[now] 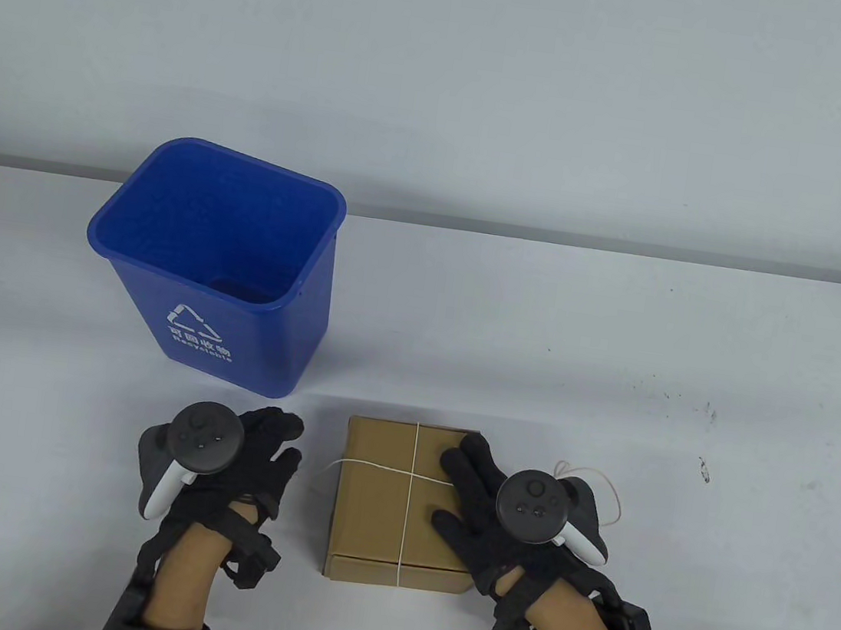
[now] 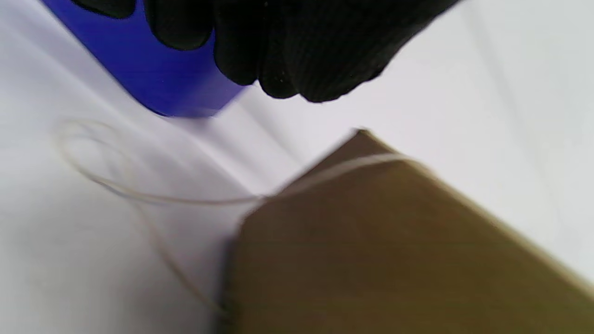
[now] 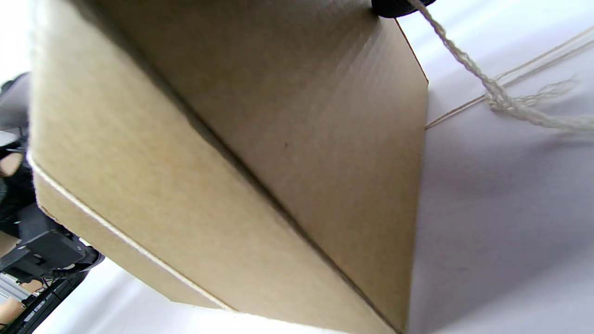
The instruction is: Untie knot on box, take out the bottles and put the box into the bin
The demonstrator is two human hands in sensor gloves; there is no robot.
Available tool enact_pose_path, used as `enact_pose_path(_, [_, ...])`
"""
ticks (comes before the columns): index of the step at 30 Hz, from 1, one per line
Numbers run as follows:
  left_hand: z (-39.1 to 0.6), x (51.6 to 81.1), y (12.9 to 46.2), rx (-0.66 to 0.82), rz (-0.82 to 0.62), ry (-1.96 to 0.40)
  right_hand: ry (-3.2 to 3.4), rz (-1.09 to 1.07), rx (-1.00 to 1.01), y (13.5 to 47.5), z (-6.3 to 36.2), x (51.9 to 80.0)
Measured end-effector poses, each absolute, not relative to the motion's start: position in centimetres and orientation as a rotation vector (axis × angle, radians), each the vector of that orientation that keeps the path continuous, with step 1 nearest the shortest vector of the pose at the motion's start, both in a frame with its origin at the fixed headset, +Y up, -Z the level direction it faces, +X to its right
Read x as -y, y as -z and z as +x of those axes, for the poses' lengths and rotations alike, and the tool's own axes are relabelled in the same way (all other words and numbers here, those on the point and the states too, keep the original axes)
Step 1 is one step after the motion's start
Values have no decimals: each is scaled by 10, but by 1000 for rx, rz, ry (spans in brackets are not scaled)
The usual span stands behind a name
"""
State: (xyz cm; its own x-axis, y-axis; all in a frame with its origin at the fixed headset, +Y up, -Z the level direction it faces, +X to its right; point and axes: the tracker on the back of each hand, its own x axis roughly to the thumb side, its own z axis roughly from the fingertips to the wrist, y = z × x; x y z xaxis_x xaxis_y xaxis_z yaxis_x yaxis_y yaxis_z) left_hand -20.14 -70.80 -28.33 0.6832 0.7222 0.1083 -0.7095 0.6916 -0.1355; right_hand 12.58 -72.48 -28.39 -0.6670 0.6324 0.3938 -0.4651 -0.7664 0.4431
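Right grip (image 1: 479, 485) lies flat, fingers straight, on the tied box (image 1: 383, 507); left grip (image 1: 255, 456) hovers loosely spread beside it, holding nothing.

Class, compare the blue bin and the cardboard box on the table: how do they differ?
The bin is blue, tall and open-topped; the box is brown, flat and closed, with string crossed over it. The right hand rests on the box; nothing touches the bin. Both stand on the table.
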Motion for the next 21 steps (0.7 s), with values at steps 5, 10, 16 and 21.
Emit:
enact_pose_path(5, [-183,705,277,226,-74,-738,-2382,718,-408,284,126,725])
enact_pose_path(10, [-173,710,277,233,-26,-686,-2383,718,-407,284,125,725])
enact_pose_path(16, [-167,710,277,226,74,-591,-2382,717,-408,284,125,725])
enact_pose_path(21, [-169,710,278,216,64,-587,-2383,718,-407,284,125,725])
